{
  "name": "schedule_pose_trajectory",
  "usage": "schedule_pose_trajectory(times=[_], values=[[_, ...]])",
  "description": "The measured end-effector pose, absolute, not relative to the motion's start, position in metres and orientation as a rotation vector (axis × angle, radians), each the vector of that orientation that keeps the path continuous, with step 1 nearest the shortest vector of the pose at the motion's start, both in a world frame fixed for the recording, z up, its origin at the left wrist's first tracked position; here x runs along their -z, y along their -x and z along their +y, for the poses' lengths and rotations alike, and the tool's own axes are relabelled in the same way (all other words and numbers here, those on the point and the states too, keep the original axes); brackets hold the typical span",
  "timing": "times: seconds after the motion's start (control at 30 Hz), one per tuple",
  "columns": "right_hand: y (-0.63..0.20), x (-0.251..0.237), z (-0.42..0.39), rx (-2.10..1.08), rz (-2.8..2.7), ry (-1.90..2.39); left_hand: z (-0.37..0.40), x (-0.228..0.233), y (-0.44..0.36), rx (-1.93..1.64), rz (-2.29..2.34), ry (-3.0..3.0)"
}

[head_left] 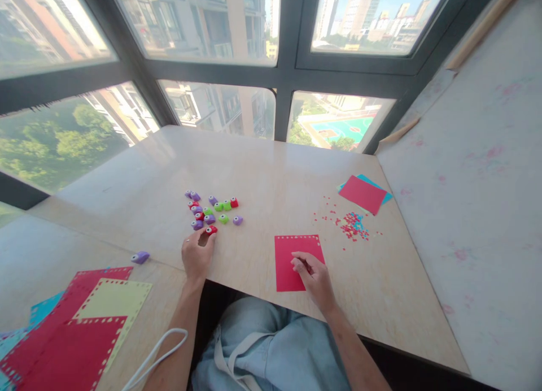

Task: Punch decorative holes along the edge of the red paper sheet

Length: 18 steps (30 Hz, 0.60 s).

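No text, label, brand, number or sign is showing legibly anywhere. The red paper [292, 261], the small punches [212, 210], the stacked sheets [76, 323] and the table [262, 170] are all showing plain surfaces, and the buildings beyond the window [237, 29] are appearing too blurred to read.

A small red plastic paper punch [211, 230] sits upright on the wooden counter [262, 176]. A flat red paper square with tiny holes along its top edge [288, 261] lies nearby.
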State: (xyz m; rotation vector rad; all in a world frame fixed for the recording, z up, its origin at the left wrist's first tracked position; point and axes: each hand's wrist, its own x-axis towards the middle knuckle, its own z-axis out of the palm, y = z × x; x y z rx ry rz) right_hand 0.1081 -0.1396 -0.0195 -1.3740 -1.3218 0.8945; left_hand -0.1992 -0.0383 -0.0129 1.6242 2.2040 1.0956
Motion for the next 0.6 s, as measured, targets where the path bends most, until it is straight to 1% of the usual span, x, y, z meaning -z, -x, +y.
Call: schedule_pose_trajectory(times=[0.17, 0.33, 0.43, 0.53, 0.57, 0.6], values=[[-0.109, 0.018, -0.142, -0.839, -1.298, 1.290, -0.048, 0.015, 0.195, -1.090, 2.237, -1.695], [-0.109, 0.015, -0.159, -0.603, -1.151, 1.266, -0.109, 0.010, 0.143, -1.248, 2.027, -1.881], [-0.109, 0.002, -0.176, -0.510, -1.082, 1.258, -0.165, -0.011, 0.110, -1.120, 1.617, -2.001], [-0.115, -0.034, -0.198, -0.439, -1.002, 1.215, -0.213, -0.035, 0.103, -0.801, 0.862, -2.119], [-0.119, -0.050, -0.206, -0.399, -0.970, 1.208, -0.226, -0.041, 0.106, -0.764, 0.647, -2.112], [-0.126, -0.068, -0.215, -0.350, -0.928, 1.188, -0.237, -0.046, 0.111, -0.780, 0.713, -2.024]])
